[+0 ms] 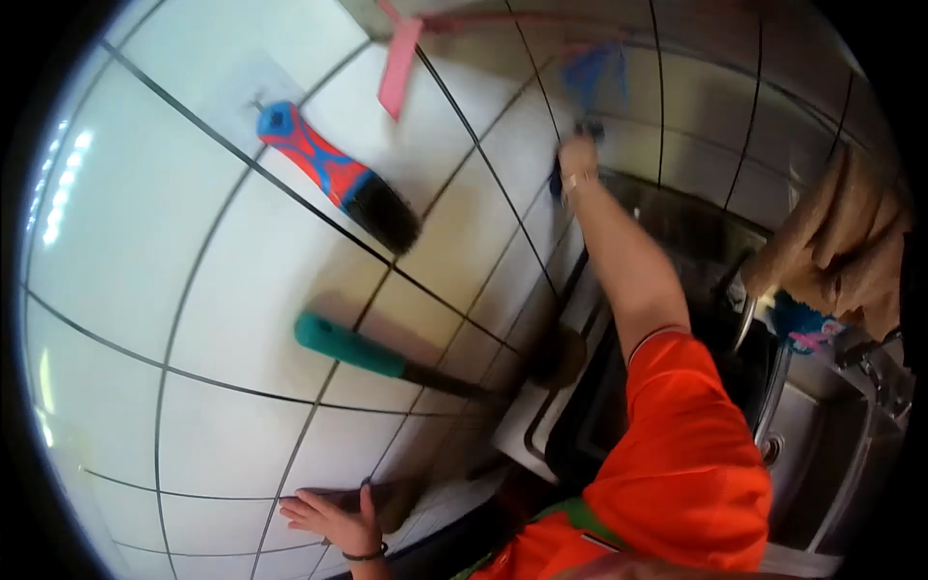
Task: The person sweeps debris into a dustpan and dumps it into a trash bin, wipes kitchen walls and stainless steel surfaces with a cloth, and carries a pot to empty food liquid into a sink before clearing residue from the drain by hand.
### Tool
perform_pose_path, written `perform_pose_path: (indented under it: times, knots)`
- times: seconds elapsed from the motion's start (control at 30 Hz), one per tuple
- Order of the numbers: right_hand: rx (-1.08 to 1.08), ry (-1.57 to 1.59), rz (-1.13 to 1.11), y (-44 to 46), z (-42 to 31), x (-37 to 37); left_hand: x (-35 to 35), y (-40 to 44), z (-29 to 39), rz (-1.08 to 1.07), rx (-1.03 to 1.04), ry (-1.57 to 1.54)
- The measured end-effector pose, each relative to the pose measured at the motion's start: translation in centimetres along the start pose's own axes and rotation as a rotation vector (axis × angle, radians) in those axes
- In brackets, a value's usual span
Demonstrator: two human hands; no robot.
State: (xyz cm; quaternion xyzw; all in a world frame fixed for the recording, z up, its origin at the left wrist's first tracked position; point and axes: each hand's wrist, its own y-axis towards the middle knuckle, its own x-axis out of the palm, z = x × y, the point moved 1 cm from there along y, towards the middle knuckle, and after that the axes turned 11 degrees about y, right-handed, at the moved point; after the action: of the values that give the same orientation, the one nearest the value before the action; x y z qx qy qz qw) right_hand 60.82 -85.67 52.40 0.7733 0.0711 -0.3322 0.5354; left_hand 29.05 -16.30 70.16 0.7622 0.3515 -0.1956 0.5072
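Note:
My left hand (333,525) lies with fingers spread against the white tiled wall (242,348), low in the view, a dark band on its wrist. Higher up, my right arm in an orange sleeve stretches over the stove to the corner of the wall. My right hand (578,155) is closed there, with dark bits showing above and beside it; what it grips is too blurred to make out. Just above it hangs a blue stringy thing (594,72). Between my hands, a red and blue brush (333,174) with black bristles hangs from a hook on the tiles.
A teal-handled tool (348,345) stands out in front of the wall near the stove (527,425). Pink ribbon (398,72) hangs at the top. To the right are a metal sink (812,454), a faucet (875,372) and a brown cloth (836,251).

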Motion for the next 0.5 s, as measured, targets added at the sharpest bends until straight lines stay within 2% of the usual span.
perform_pose_path:
  times: [0.07, 0.13, 0.17, 0.2, 0.23, 0.3, 0.37, 0.4, 0.43, 0.47, 0.5]
  knots:
    - [0.292, 0.635, 0.036, 6.4, -11.0, -19.2, 1.4, 0.5, 0.4, 0.084, 0.005, 0.008]
    - [0.302, 0.901, 0.096, 9.2, -17.5, -29.2, 3.0, 1.0, 0.6, 0.169, 0.019, 0.034]
    - [-0.171, 1.094, 0.64, 9.2, -19.0, -31.5, 3.2, 0.6, 0.4, 0.187, 0.022, 0.057]
    - [-0.17, 1.087, 0.637, 7.7, -18.8, -30.8, 3.9, 0.5, 0.6, 0.185, 0.027, 0.051]
    - [0.083, 1.109, 0.448, 5.2, -17.8, -28.8, 4.2, 0.4, 0.6, 0.203, 0.008, 0.058]
    - [0.387, 0.904, 0.394, -1.4, -13.5, -18.3, 4.4, 0.5, 0.7, 0.237, -0.017, 0.064]
    - [0.771, 0.908, 0.231, -11.2, -11.2, -11.4, 4.3, 1.0, 0.2, 0.246, -0.006, 0.074]
    - [1.016, 1.16, 0.178, -15.9, -10.9, -9.0, 4.3, 1.2, 0.1, 0.257, -0.001, 0.089]
    - [1.313, 1.645, 0.277, -19.7, -11.3, -7.2, 4.6, 1.0, 0.3, 0.257, -0.017, 0.063]
    - [1.443, 1.923, 0.393, -21.7, -12.3, -7.3, 4.7, 0.9, 0.1, 0.254, -0.017, 0.063]
    - [1.351, 1.749, 0.324, -20.4, -14.6, -10.4, 4.7, 0.8, 0.0, 0.255, -0.004, 0.06]
